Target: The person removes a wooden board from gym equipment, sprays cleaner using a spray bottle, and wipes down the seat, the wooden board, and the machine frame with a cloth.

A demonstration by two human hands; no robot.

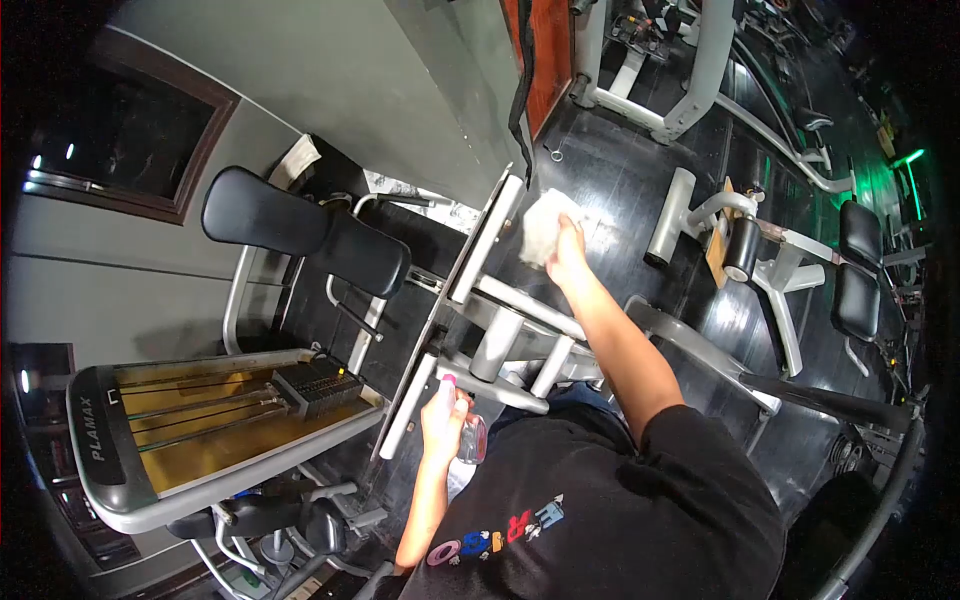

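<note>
My right hand (567,248) grips a crumpled white cloth (543,226), held above the dark floor just right of a grey metal frame (488,240). Lower down, my left hand (443,420) is wrapped round a clear spray bottle (472,440) with a pink nozzle, close to the lower bar (408,408) of the same frame. The cloth and the frame look slightly apart. Part of the bottle is hidden behind my fingers.
A machine with black pads (265,212) stands at the left, above a weight stack housing (110,450) marked PLAMAX. More gym equipment with a black roller (741,250) is at the right. A grey machine frame (690,100) stands at the top.
</note>
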